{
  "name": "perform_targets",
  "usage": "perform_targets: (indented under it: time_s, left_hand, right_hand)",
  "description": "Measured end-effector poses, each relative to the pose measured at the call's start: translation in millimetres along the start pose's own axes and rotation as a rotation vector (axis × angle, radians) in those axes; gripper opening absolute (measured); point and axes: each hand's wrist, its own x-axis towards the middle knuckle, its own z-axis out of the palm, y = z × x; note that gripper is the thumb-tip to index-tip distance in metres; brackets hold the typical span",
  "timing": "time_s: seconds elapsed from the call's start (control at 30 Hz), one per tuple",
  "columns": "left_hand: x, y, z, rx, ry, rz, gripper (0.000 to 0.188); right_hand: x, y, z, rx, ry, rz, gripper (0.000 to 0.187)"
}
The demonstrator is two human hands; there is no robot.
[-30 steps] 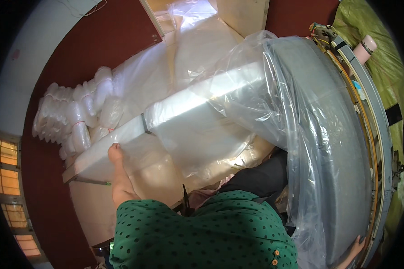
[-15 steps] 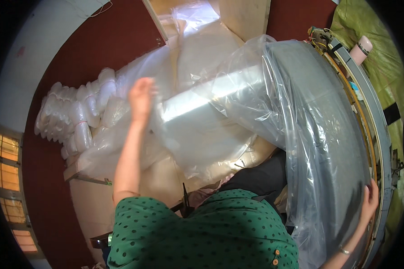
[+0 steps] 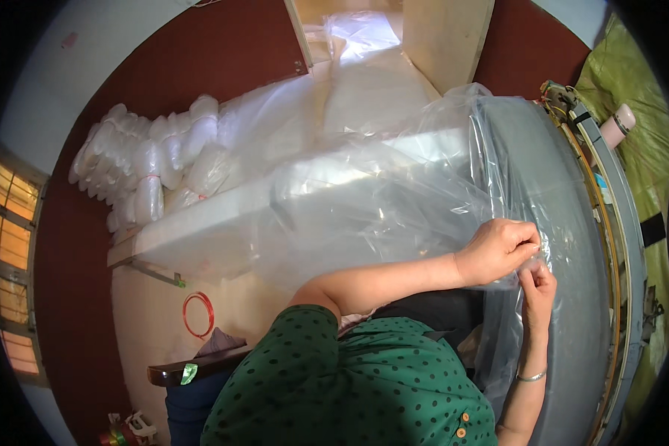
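My left arm reaches across to the right, and my left hand (image 3: 499, 251) is closed in a pinch at the edge of the clear plastic sheet (image 3: 394, 201). Just below and right of it, my right hand (image 3: 538, 288), with a bracelet on the wrist, has thumb and fingers pressed together on the same sheet. Both hands are close together over the near edge of the grey work surface (image 3: 572, 327). The sheet trails left from the hands over a long low bench and lies in loose folds. What exactly sits between the fingertips is too small to see.
Bundles of tied plastic bags (image 3: 149, 178) lie at the left. A red ring of cord (image 3: 198, 314) is on the floor near a wooden chair arm (image 3: 201, 363). Along the right runs a long metal machine bar (image 3: 623, 245); a pink flask (image 3: 618, 125) stands behind it.
My left hand has swung from the far left to the right, and the sheet is spread differently. My right hand has come in from the bar. Both now pinch the sheet together.
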Motion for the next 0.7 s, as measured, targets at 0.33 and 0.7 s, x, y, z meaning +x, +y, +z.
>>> perform_targets:
  time_s: [0.33, 0.7]
  left_hand:
    - [50, 51, 27, -0.199, -0.249, 0.293, 0.016]
    - [213, 166, -25, -0.373, 0.654, 0.76, 0.015]
  right_hand:
    - [-40, -69, -35, 0.249, 0.138, -0.291, 0.028]
    - [-179, -54, -78, -0.924, 0.178, -0.005, 0.01]
